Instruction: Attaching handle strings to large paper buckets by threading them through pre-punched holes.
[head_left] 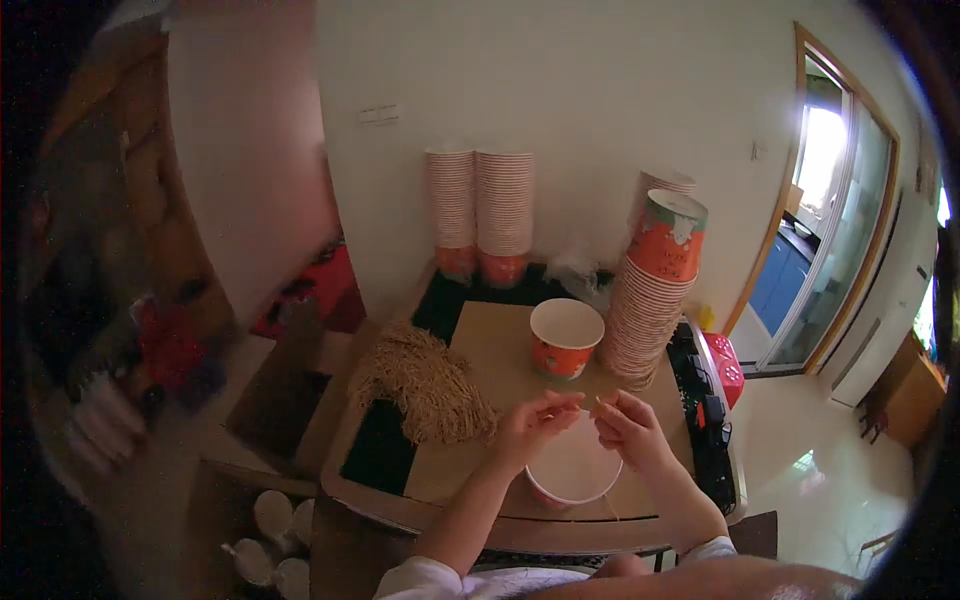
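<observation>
Both of my hands are raised over a wide paper tub (572,468) with a pale inside, near the table's front edge. The fingers of my left hand (540,428) are pinched together; what lies between them is too small to make out. Close beside it, my right hand (630,428) pinches a thin yellowish strand whose tip shows at the fingertips. Just beyond stands an orange paper tub (563,358), upright with its white inside showing. Left of my hands lies a tangled heap of brown paper cords (425,385).
A tall stack of nested orange tubs (650,300) rises at the right. Two more stacks (478,210) stand by the wall, with a crumpled clear bag (573,270) near them. On the floor at left, a cardboard box (225,500) holds several white tubs. Cardboard (500,330) covers part of the table.
</observation>
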